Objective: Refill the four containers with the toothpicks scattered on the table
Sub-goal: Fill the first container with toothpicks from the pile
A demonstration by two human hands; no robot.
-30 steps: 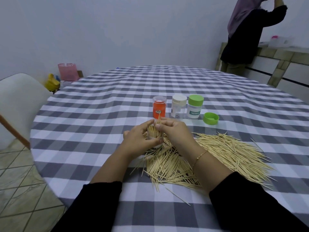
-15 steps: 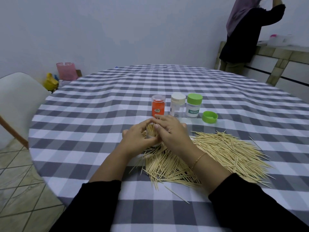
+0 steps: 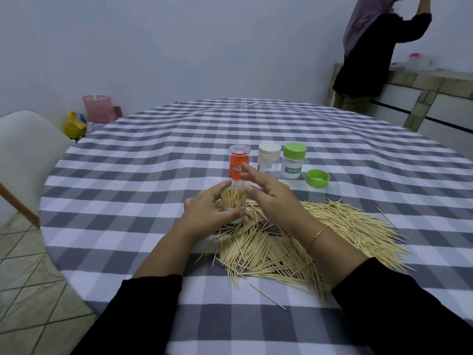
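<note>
Left hand (image 3: 204, 213) grips the toothpick-filled container (image 3: 233, 204); right hand (image 3: 268, 193) hovers beside it, fingers relaxed.

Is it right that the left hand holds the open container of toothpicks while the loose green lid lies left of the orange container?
Not quite. The head view shows the left hand gripping the open container of toothpicks, but the loose green lid lies to the right, past the green-capped container, not left of the orange container.

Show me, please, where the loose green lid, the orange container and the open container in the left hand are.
loose green lid (image 3: 318, 178), head view, on its top face.
orange container (image 3: 237, 167), head view, on its orange body.
open container (image 3: 232, 201), head view, on the toothpicks showing through its clear wall.
</note>
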